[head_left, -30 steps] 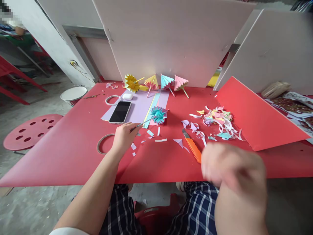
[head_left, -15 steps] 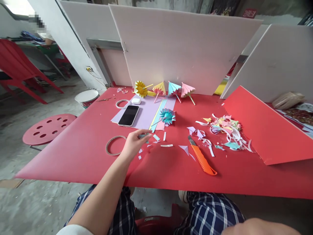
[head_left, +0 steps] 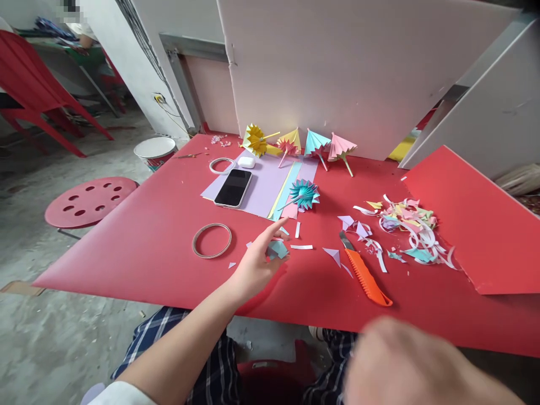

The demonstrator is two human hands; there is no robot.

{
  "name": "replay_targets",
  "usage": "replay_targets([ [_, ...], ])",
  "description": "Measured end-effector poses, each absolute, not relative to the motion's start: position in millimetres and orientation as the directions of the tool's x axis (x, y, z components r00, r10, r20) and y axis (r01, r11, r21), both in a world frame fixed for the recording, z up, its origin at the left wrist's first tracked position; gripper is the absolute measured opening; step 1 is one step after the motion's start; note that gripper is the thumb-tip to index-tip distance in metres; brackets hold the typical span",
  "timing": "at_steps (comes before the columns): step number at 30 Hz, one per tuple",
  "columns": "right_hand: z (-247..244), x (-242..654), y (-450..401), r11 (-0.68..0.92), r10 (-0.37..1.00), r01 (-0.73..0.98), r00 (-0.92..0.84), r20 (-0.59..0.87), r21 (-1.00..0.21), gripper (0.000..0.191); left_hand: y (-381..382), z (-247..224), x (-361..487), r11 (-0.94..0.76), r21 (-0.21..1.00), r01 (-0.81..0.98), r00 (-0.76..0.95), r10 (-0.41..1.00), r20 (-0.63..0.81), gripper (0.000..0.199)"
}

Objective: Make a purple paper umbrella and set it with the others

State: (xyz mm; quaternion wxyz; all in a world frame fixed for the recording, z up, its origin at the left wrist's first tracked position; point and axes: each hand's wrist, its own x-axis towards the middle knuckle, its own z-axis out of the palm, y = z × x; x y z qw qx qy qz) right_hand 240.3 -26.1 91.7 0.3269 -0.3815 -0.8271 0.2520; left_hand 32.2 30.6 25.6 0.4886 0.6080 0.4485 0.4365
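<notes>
My left hand (head_left: 259, 261) reaches over the middle of the red table, its thumb and fingers apart around a small teal paper piece (head_left: 277, 249); whether it touches that piece is unclear. White paper strips (head_left: 301, 247) lie just beyond the fingers. A teal folded paper umbrella (head_left: 304, 194) rests behind them. Low at the right, my right hand (head_left: 392, 360) is a blurred shape over the table's front edge, its fingers not readable. The orange cutter (head_left: 367, 277), blade out, lies between that hand and the purple scraps (head_left: 332, 256).
A phone (head_left: 233, 188) lies on purple paper (head_left: 257, 197). Tape rolls (head_left: 212, 241) are at left. Several paper umbrellas (head_left: 318, 145) stand along the back board. Curled scraps (head_left: 411, 225) and a tilted red board (head_left: 485, 225) are at right. Another person's arm shows far left.
The view has shifted, so the table items appear further right. My left hand has moved right and spread its fingers. My right hand has risen further into view.
</notes>
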Motion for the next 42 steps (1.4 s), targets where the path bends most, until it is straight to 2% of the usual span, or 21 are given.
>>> replay_targets([
  [5, 50, 199, 2, 0.486, 0.874, 0.574, -0.325, 0.361, -0.659, 0.043, 23, 25, 36, -0.138, 0.969, 0.205, 0.250, 0.965, 0.084, 0.066],
  [12, 18, 187, 19, 0.389, 0.921, 0.539, -0.249, 0.300, -0.747, 0.018, 19, 20, 34, -0.116, 0.956, 0.270, 0.350, 0.937, 0.015, 0.080],
  [17, 20, 190, 22, 0.330, 0.943, 0.548, -0.221, 0.248, -0.768, 0.012, 18, 21, 30, -0.112, 0.971, 0.211, 0.389, 0.921, 0.022, 0.066],
  [21, 21, 196, 25, 0.348, 0.936, 0.527, -0.248, 0.251, -0.775, 0.010, 20, 21, 27, -0.074, 0.973, 0.220, 0.348, 0.938, -0.007, 0.058],
  [26, 22, 202, 24, 0.336, 0.936, 0.517, -0.280, 0.215, -0.787, 0.009, 22, 22, 24, -0.017, 0.979, 0.201, 0.321, 0.946, -0.049, 0.038],
  [29, 20, 204, 23, 0.302, 0.943, 0.505, -0.285, 0.174, -0.809, 0.009, 22, 22, 25, -0.010, 0.974, 0.226, 0.298, 0.953, -0.059, 0.031],
  [32, 16, 204, 22, 0.345, 0.932, 0.516, -0.288, 0.220, -0.784, 0.007, 22, 21, 27, -0.013, 0.954, 0.299, 0.301, 0.950, -0.081, 0.018],
  [34, 15, 205, 21, 0.339, 0.935, 0.518, -0.279, 0.219, -0.785, 0.006, 23, 20, 28, -0.002, 0.948, 0.320, 0.318, 0.942, -0.105, 0.018],
  [39, 19, 214, 22, 0.205, 0.962, 0.460, -0.257, 0.091, -0.864, 0.014, 24, 21, 30, -0.020, 0.950, 0.312, 0.363, 0.926, -0.100, 0.026],
  [42, 18, 220, 23, 0.260, 0.956, 0.494, -0.254, 0.149, -0.830, 0.014, 24, 21, 30, -0.131, 0.912, 0.388, 0.371, 0.928, -0.025, 0.030],
])
